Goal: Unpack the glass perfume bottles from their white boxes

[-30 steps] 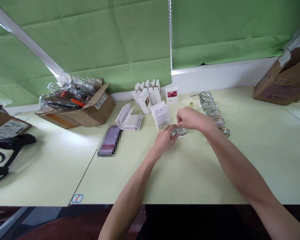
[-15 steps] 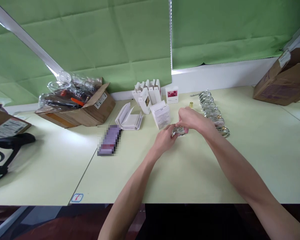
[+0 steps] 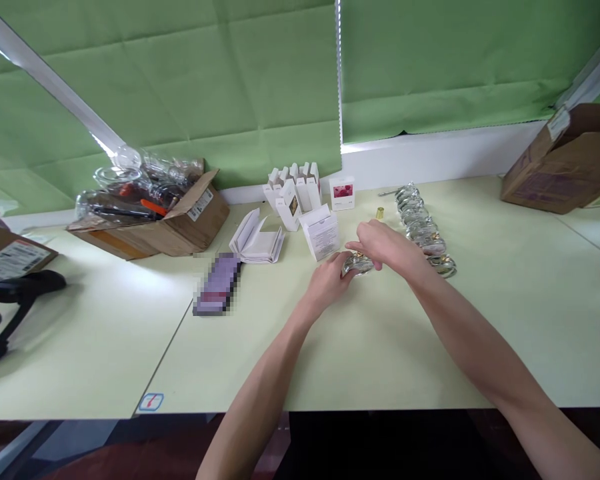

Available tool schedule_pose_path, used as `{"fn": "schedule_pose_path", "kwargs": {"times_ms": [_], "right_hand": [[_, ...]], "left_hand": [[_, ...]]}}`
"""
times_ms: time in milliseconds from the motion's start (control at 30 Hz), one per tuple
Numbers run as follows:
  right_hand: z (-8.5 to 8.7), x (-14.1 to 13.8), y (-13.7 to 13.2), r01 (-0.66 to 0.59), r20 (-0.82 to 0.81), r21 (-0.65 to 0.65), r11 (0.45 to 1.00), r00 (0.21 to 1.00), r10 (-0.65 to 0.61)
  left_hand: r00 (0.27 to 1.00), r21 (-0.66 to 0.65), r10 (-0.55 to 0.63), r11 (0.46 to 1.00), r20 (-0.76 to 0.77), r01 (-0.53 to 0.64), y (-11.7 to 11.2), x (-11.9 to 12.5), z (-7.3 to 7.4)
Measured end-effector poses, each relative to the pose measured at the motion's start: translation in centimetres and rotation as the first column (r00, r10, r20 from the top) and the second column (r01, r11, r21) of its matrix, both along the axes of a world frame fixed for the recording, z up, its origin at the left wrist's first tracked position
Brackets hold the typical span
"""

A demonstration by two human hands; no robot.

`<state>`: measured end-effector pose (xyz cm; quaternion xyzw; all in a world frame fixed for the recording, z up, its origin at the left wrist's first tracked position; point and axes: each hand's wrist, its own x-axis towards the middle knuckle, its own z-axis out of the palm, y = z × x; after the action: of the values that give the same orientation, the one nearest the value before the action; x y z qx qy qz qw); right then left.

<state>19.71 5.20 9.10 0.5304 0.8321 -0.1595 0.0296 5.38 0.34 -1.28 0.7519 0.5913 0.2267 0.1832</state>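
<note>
A small clear, shiny bottle (image 3: 359, 264), apparently glass, with a gold-coloured part on top, is between my hands just above the table. My left hand (image 3: 329, 280) grips its left side with thumb and fingers. Curled over its top and right side is my right hand (image 3: 387, 243), with one finger reaching left across the gold part; my fingers partly hide the bottle. Just behind my right hand stands a small gold cap (image 3: 380, 213). Several similar clear bottles (image 3: 420, 223) form a row to the right, the nearest partly behind my right forearm.
Left of my hands are a white printed box (image 3: 321, 233), an open white carton (image 3: 257, 245) and a pixelated purple object (image 3: 217, 283). Several slim white boxes (image 3: 293, 193) stand behind. Cardboard boxes (image 3: 180, 220) flank the table, and a black device (image 3: 20, 300) lies far left.
My right hand has shifted slightly right and its pinch has loosened, one finger now pointing left over the bottle's gold top. My left hand keeps its grip. The view has moved slightly.
</note>
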Motion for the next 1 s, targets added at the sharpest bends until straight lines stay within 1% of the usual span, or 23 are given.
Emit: {"fn": "schedule_pose_path", "kwargs": {"times_ms": [133,200,233,300,367,400,433,500,533,633,733,800,833,900,933,1000], "right_hand": [[0.3,0.2,-0.2,0.048,0.042,0.045,0.998,0.998,-0.05],[0.9,0.7,0.0,0.119,0.025,0.132,0.984,0.992,-0.123],[1.3,1.1,0.3,0.171,0.001,0.194,0.966,0.985,-0.175],[2.2,1.9,1.4,0.29,-0.066,0.314,0.904,0.956,-0.284],[2.9,2.3,3.2,0.383,-0.111,0.375,0.844,0.923,-0.369],[3.1,2.4,4.2,0.385,-0.102,0.377,0.842,0.921,-0.375],[3.0,2.2,5.3,0.373,-0.073,0.363,0.854,0.925,-0.372],[2.3,1.8,7.5,0.312,0.049,0.275,0.909,0.94,-0.338],[1.5,1.5,8.5,0.305,0.075,0.247,0.92,0.94,-0.332],[-1.4,1.1,10.4,0.276,0.118,0.217,0.936,0.945,-0.306],[-4.4,1.6,11.0,0.263,0.148,0.224,0.938,0.943,-0.299],[-5.7,2.0,11.0,0.256,0.156,0.227,0.94,0.943,-0.294],[-6.1,2.1,11.0,0.251,0.155,0.225,0.941,0.945,-0.289],[-6.2,2.0,10.9,0.24,0.142,0.219,0.946,0.951,-0.274],[-6.0,1.8,10.8,0.236,0.13,0.22,0.947,0.955,-0.268],[-5.0,1.2,10.2,0.232,0.094,0.236,0.944,0.961,-0.26]], "left_hand": [[1.0,0.008,0.006,1.0,-0.012,-0.006,-0.1,0.0,0.0],[1.0,0.014,0.01,1.0,-0.02,-0.01,-0.1,0.0,0.0],[1.0,0.011,0.011,1.0,-0.025,-0.011,-0.1,0.0,0.1],[0.999,-0.001,0.011,1.0,-0.032,-0.011,-0.1,0.0,0.1],[0.999,-0.006,0.007,1.0,-0.032,-0.007,-0.1,0.0,0.2],[1.0,-0.003,0.006,1.0,-0.03,-0.006,-0.1,-0.1,0.2],[1.0,0.0,0.005,1.0,-0.027,-0.005,0.0,-0.1,0.2],[1.0,0.005,0.002,1.0,-0.02,-0.002,0.0,-0.2,0.2],[1.0,0.004,-0.001,1.0,-0.017,0.001,0.0,-0.2,0.2],[1.0,0.0,-0.01,1.0,-0.01,0.01,0.1,-0.4,0.3],[1.0,0.002,-0.02,1.0,-0.009,0.02,0.0,-0.5,0.3],[1.0,0.011,-0.024,1.0,-0.012,0.024,0.0,-0.6,0.3],[1.0,0.016,-0.025,1.0,-0.013,0.025,0.0,-0.6,0.3],[1.0,0.018,-0.026,0.999,-0.017,0.027,-0.1,-0.6,0.3],[0.999,0.015,-0.027,1.0,-0.018,0.027,-0.1,-0.6,0.3],[0.999,0.005,-0.026,1.0,-0.02,0.026,-0.1,-0.6,0.4]]}}
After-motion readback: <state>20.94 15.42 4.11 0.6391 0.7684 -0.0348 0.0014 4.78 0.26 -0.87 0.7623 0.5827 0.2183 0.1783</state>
